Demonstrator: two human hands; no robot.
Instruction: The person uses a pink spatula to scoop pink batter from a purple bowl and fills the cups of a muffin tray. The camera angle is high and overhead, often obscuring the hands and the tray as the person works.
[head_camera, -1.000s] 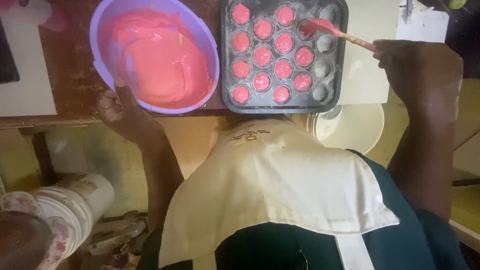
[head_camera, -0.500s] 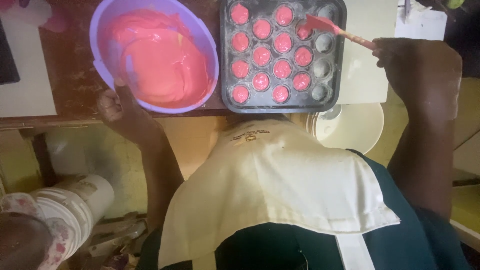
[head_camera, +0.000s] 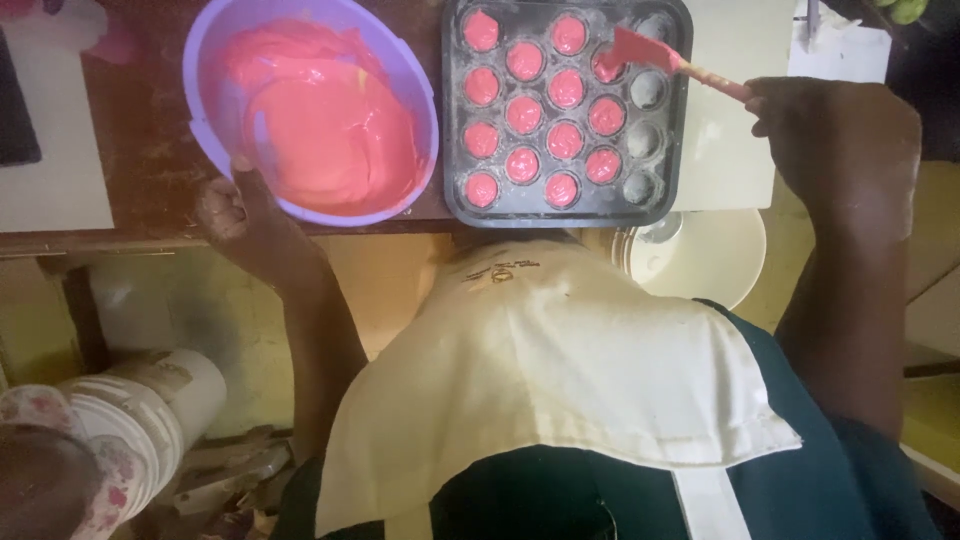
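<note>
**Head view: batter bowl, cup tray, spatula over tray**

Cream apron (head_camera: 560, 370) fills the lower middle of the view, over a dark blue garment; it hides the table's near edge below the tray.

Dark wooden table (head_camera: 130, 140) runs across the top. A white board (head_camera: 725, 150) lies under the tray's right side, partly covered by it.

Purple bowl (head_camera: 405, 70) sits left of centre on the table, about half full of pink batter (head_camera: 320, 115). Its near rim overhangs the table edge.

Dark baking tray (head_camera: 566, 206) stands just beside the bowl, to its right, rims close or touching; cannot tell which. Three columns of cups hold pink batter; the right-hand column's cups show grey and unfilled.

Round white lid or plate (head_camera: 705, 255) shows below the table edge, right of the apron, partly hidden by it.

White bucket (head_camera: 150, 400) stands on the floor at lower left.

Right hand (head_camera: 840, 145) is clenched around the handle of a pink spatula (head_camera: 650, 50); the blade hangs over the tray's upper right cups.

Left hand (head_camera: 235, 205) grasps the bowl's near rim, thumb at the edge.
</note>
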